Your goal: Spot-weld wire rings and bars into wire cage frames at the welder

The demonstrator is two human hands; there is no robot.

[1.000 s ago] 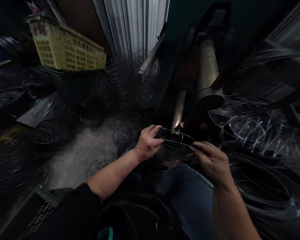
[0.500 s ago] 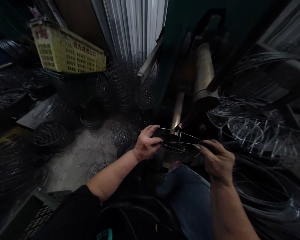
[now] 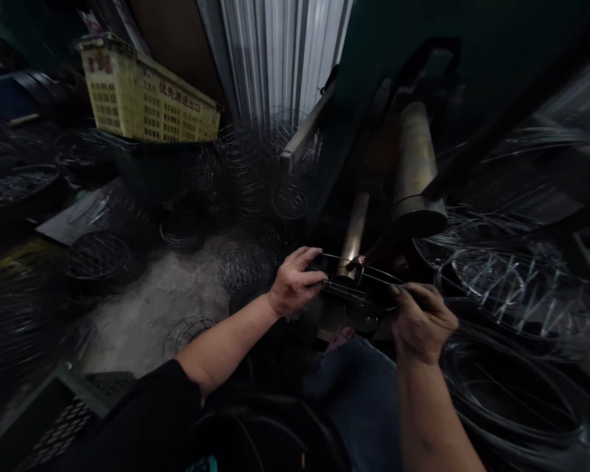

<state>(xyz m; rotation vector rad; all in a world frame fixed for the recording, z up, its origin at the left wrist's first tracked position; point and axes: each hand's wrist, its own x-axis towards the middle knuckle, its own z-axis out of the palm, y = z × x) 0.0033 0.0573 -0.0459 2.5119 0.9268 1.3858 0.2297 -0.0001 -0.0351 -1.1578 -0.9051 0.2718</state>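
Observation:
Between my hands spans a thin round wire frame (image 3: 381, 272), seen nearly edge-on. My left hand (image 3: 295, 282) pinches its left side between thumb and fingers. On the opposite side, my right hand (image 3: 421, 318) grips the wire with thumb and fingers closed. Just behind the frame is the tip of a slim brass-coloured rod (image 3: 354, 229) on the machine; whether the wire touches it I cannot tell. A thicker metal cylinder (image 3: 415, 164) juts out above it. The lower part of the wire frame is lost in the dark.
A yellow crate (image 3: 152, 95) sits on a dark bin at upper left. Wire frames (image 3: 246, 265) lie on the floor (image 3: 137, 301). Coiled wire (image 3: 511, 387) and a heap of wire pieces (image 3: 516, 275) are at right. A green crate (image 3: 54, 419) stands at lower left.
The wire frame has tilted flatter between my hands, and my right hand sits slightly lower. Both hands keep their hold. The whole view has shifted a little.

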